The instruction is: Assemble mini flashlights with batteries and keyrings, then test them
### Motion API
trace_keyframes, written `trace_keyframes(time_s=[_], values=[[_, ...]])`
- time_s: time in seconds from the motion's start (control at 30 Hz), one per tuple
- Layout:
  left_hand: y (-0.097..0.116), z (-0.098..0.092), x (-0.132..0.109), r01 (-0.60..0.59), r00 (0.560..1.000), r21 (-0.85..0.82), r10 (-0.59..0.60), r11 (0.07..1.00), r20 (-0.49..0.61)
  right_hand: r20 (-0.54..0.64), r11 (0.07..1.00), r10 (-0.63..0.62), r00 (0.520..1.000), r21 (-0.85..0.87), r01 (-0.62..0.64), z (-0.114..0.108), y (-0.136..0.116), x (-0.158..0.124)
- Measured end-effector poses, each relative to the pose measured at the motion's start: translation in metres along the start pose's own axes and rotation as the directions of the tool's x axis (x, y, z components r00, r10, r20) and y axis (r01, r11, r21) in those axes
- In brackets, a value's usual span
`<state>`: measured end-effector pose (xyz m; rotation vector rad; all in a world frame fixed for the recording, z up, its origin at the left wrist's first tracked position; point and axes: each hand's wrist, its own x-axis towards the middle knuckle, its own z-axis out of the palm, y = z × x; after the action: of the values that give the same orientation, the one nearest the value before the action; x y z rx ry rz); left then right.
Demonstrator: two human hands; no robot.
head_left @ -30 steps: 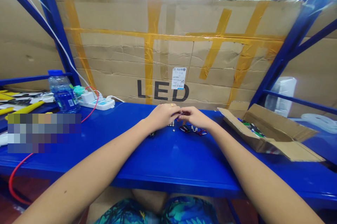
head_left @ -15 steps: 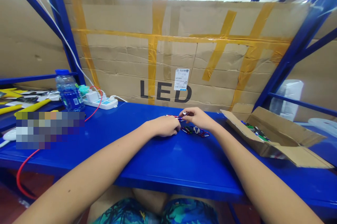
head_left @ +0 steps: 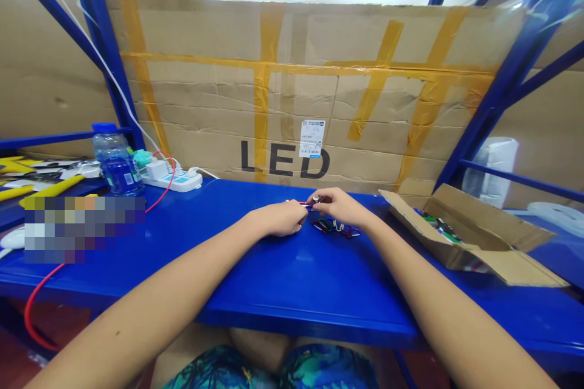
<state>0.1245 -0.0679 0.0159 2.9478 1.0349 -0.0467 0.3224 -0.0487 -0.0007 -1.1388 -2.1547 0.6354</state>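
Note:
My left hand point(head_left: 280, 219) rests on the blue shelf top point(head_left: 255, 273), fingers curled and pinching one end of a small red piece point(head_left: 303, 203). My right hand point(head_left: 336, 205) meets it from the right, fingertips pinched on a tiny silver part point(head_left: 315, 198) at the same spot. Just right of and below the hands lies a small heap of coloured clips point(head_left: 336, 227), red, green and silver, on the blue surface.
An open cardboard box point(head_left: 474, 237) with small parts stands at the right. A water bottle point(head_left: 115, 161) and a white power strip point(head_left: 173, 179) with a red cable point(head_left: 41, 282) sit at the left. A taped cardboard sheet marked LED point(head_left: 283, 91) closes the back.
My left hand has drawn back and lower, away from the small silver pieces it covered. My right hand has lifted a tiny silver part. Both hands stay close together.

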Motion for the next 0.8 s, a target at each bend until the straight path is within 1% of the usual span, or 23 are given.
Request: trace_keyframes(time_s=[0.07, 0.1, 0.17, 0.2, 0.27, 0.33, 0.37, 0.43, 0.57, 0.67, 0.73, 0.8], values=[[-0.003, 0.001, 0.001, 0.005, 1.0, -0.059, -0.007, 0.998, -0.027, -0.002, 1.0, 0.0, 1.0, -0.004, 0.0, 0.0, 0.0, 0.0], [-0.005, 0.002, 0.002, 0.004, 0.998, -0.087, -0.009, 0.996, -0.062, -0.003, 1.0, -0.002, 1.0, -0.002, 0.002, 0.0, 0.0, 0.0], [-0.008, 0.003, 0.005, -0.008, 0.981, -0.132, -0.017, 0.991, -0.192, -0.005, 1.0, -0.008, 1.0, 0.002, 0.008, 0.0, 0.001, 0.0], [-0.009, 0.004, 0.007, -0.018, 0.961, -0.151, -0.025, 0.988, -0.276, -0.005, 1.0, -0.009, 1.0, 0.002, 0.009, 0.0, 0.002, 0.0], [-0.011, 0.004, 0.01, -0.043, 0.9, -0.181, -0.04, 0.983, -0.434, 0.0, 1.0, -0.001, 1.0, -0.002, 0.001, 0.002, 0.005, 0.0], [-0.011, 0.005, 0.013, -0.072, 0.846, -0.19, -0.041, 0.979, -0.531, 0.016, 1.0, 0.005, 1.0, 0.011, -0.006, 0.004, 0.008, 0.001], [-0.011, 0.005, 0.014, -0.085, 0.829, -0.185, -0.034, 0.979, -0.558, 0.026, 1.0, 0.005, 1.0, 0.026, -0.006, 0.005, 0.008, 0.001], [-0.012, 0.008, 0.015, -0.11, 0.811, -0.168, -0.009, 0.98, -0.585, 0.043, 0.998, 0.002, 0.999, 0.066, -0.004, 0.007, 0.008, 0.001], [-0.013, 0.013, 0.018, -0.152, 0.8, -0.123, 0.049, 0.981, -0.598, 0.062, 0.988, 0.021, 0.998, 0.148, -0.03, 0.007, 0.003, -0.001], [-0.013, 0.014, 0.018, -0.166, 0.795, -0.112, 0.066, 0.98, -0.603, 0.074, 0.978, 0.058, 0.996, 0.198, -0.072, 0.006, -0.002, -0.001], [-0.013, 0.012, 0.017, -0.159, 0.784, -0.147, 0.034, 0.976, -0.62, 0.067, 0.97, 0.069, 0.995, 0.231, -0.083, 0.007, -0.005, 0.0], [-0.014, 0.01, 0.015, -0.129, 0.768, -0.22, -0.043, 0.967, -0.639, 0.052, 0.961, 0.067, 0.996, 0.264, -0.079, 0.01, -0.006, 0.0]])
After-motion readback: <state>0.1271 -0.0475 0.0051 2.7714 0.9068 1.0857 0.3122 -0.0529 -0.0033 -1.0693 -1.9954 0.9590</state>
